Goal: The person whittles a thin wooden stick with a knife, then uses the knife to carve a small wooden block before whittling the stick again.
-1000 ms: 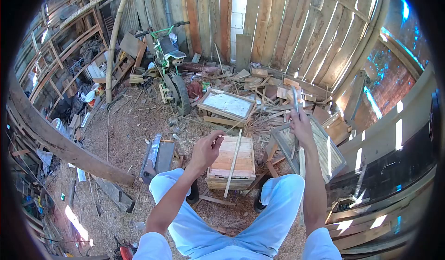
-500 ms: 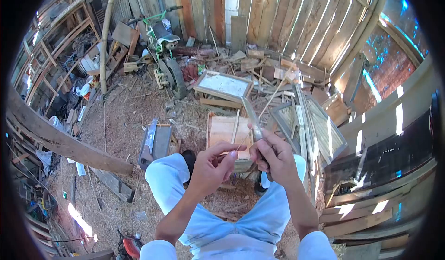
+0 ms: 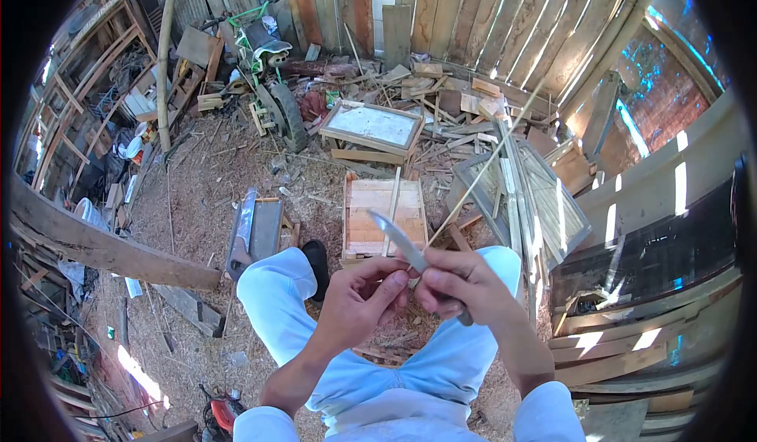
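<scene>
- Wood floor (image 3: 205,174) of earth, littered with shavings and offcuts; a shallow wooden box (image 3: 347,213) rests before the seated person, a loose strip (image 3: 393,205) lying across it.
- Right hand (image 3: 477,284): fingers clamped around the knife (image 3: 400,238) handle, blade angled up and leftward.
- Left hand (image 3: 351,304): thumb and forefinger together, apparently on the near end of a thin stick (image 3: 497,154); the exact contact is hidden.
- Stick position: from the hands, just above the box's near-right corner, rising rightward past its right edge.
- Principal hazard: blade and left fingertips lie very close; a slip or sudden give in the wood could cut them.
- Secondary hazards: excess pressure could snap the slender stick; its long, unsupported far end could swing and twist the pinch.
</scene>
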Demonstrator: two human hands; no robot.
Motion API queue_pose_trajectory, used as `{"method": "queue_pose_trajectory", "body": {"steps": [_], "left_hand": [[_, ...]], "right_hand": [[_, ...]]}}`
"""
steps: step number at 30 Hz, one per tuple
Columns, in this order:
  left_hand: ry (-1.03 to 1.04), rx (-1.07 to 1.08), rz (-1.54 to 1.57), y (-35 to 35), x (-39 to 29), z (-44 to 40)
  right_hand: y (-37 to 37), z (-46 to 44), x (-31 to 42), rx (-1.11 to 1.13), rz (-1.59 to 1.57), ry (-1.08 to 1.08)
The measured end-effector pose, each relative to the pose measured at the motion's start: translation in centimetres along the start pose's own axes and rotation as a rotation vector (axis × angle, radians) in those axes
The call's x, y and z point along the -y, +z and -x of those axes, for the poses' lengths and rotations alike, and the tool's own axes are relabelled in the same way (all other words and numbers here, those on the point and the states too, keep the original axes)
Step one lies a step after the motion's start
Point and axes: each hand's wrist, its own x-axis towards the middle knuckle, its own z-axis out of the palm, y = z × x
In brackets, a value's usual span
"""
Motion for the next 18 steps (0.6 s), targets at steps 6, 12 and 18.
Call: {"method": "queue_pose_trajectory", "body": {"steps": [6, 12, 18], "left_hand": [[-0.14, 0.054, 0.109, -1.7, 0.1, -2.2], [-0.096, 0.009, -0.051, -2.7, 0.9, -1.4], [-0.05, -0.016, -0.115, -3.6, 1.3, -0.4]], "right_hand": [[-1.5, -1.0, 1.5, -0.018, 0.011, 0.098], [-3.0, -1.5, 3.8, -0.142, 0.017, 0.034], [-3.2, -2.1, 4.2, -0.126, 0.023, 0.081]]}}
